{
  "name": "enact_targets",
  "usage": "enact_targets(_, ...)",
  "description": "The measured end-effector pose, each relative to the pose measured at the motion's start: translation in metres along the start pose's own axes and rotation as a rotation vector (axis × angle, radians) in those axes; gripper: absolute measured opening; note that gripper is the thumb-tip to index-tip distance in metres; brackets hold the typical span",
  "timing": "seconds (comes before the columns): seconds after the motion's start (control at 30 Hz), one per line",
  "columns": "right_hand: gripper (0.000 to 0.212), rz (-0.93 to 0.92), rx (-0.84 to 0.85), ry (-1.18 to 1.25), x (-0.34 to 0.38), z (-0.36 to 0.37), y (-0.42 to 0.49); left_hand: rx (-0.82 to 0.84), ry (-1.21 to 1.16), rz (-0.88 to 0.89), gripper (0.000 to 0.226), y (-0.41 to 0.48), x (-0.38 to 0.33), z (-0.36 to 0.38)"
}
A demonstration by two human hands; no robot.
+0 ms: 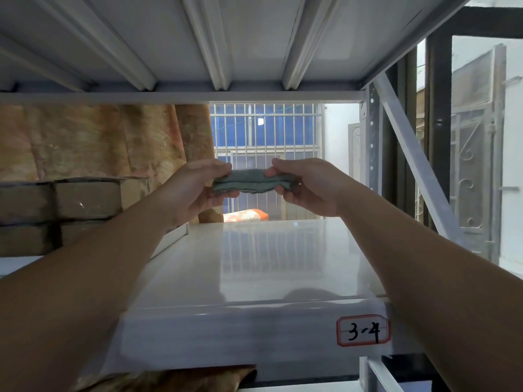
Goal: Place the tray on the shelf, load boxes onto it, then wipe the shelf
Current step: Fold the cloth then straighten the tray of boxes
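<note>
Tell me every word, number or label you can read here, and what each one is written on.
"3-4": handwritten in black on a red-bordered label, stuck to the front edge of the white shelf, below the right forearm.

The stacked cardboard boxes at the left show no print that can be read.

The folded grey cloth, held between the left hand and the right hand, bears no writing.

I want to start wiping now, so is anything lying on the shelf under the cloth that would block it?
Nothing visible does. The cloth is held folded between the left hand and right hand, above the bare white shelf. The boxes sit on the tray, off to the left.
</note>
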State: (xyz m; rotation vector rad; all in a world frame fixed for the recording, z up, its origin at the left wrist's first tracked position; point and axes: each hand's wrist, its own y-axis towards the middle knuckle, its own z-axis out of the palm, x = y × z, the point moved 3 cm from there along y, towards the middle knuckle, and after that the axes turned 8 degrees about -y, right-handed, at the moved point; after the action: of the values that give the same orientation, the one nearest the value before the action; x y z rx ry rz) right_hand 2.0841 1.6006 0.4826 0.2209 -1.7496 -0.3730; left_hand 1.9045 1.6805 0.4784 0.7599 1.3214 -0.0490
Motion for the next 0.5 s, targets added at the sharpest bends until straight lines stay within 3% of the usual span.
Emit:
enact_targets(0.27, 0.023, 0.073, -0.055, -0.056, -0.005, -0.001, 0.002, 0.059, -0.018, -0.038, 0.023, -0.002, 0.002, 0.004)
enact_targets(0.5, 0.047, 0.249, 0.1, -0.193, -0.02, 0.005, 0.007, 0.047, -0.007, -0.044, 0.024, 0.0, 0.003, -0.002)
